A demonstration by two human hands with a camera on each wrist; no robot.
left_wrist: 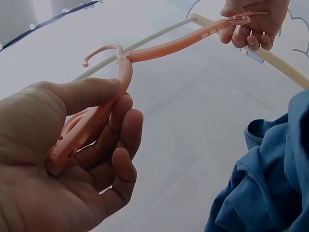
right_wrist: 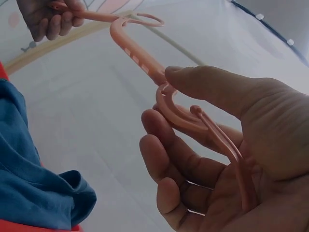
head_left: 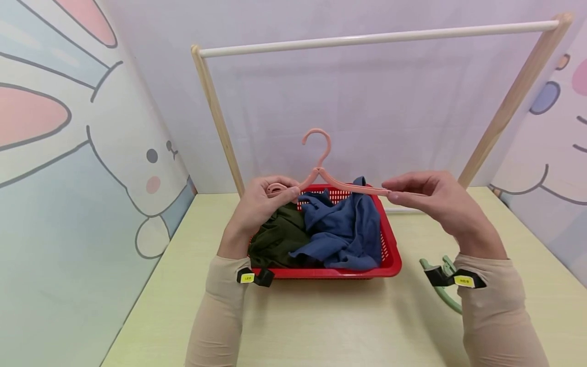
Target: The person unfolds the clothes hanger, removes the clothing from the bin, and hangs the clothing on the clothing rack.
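A pink plastic clothes hanger [head_left: 348,187] is held level above the basket, its hook pointing up and its two arms spread. My left hand [head_left: 261,201] grips one arm, thumb on top and fingers curled beneath, as the left wrist view shows. The other arm's end is pinched by my right hand [head_left: 433,196]; in the right wrist view a curved end part of the hanger [right_wrist: 183,116] lies across the fingers. Below, a red basket [head_left: 321,273] contains a dark green cloth [head_left: 279,239] and a blue cloth [head_left: 344,234].
Behind the basket stands a rack with a white rail [head_left: 380,38] and wooden posts [head_left: 513,97]. A green hanger [head_left: 447,298] lies on the pale table [head_left: 330,326] beneath the right forearm, partly hidden. Walls with rabbit drawings [head_left: 133,168] flank the table.
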